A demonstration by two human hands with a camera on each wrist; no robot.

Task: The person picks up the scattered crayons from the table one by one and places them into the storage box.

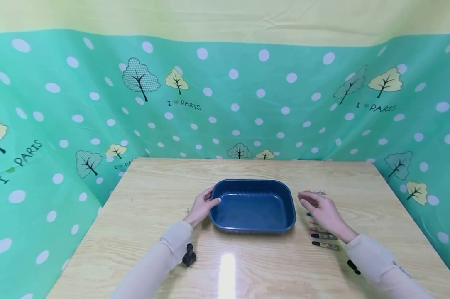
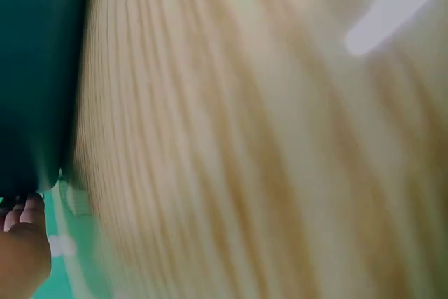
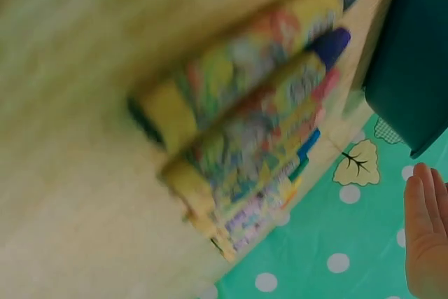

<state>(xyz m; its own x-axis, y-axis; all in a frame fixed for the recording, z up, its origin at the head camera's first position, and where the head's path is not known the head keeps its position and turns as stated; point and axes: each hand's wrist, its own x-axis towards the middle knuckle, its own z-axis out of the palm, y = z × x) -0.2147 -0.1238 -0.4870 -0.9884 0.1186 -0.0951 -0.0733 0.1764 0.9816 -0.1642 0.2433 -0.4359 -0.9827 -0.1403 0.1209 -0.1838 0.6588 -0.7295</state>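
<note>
A dark blue rectangular tray with rounded corners is in the middle of the wooden table, nothing inside it. My left hand grips its left rim, thumb over the edge and fingers along the outer wall. To the right of the tray, several crayons in patterned wrappers lie in a column, among them a black-tipped crayon and a purple-tipped crayon. My right hand hovers over the far part of this column, its fingers fairly straight and holding nothing. It hides some of the crayons in the head view.
Behind and beside the wooden table hangs a green cloth with white dots and printed trees. A small black object shows by the left sleeve, and another black piece by the right sleeve. Light glares off the table's front.
</note>
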